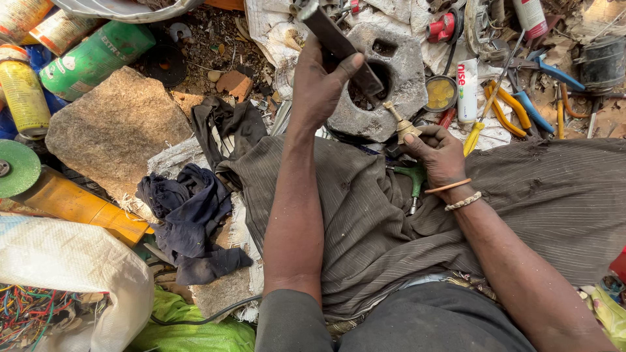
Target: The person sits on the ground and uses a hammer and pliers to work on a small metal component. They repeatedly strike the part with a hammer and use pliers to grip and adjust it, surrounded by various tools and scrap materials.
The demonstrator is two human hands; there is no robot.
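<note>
My left hand [319, 81] is raised and closed around a flat dark metal bar [339, 45] that points up and away. My right hand [438, 151] grips a small brass fitting [401, 124] and holds it against the edge of a grey block of cast metal [401, 78] with a round hole in the middle. The block lies on the ground just beyond my knees. A green-handled tool [413, 179] rests on my lap under the right hand. Two bangles sit on my right wrist.
Yellow-handled pliers [499, 111] and blue-handled pliers [541, 104] lie at the right beside a white tube [466, 88]. A large flat stone [114, 130], dark rags [189, 208], spray cans [91, 58], a green grinding disc [16, 166] and a white sack of wires [59, 280] crowd the left.
</note>
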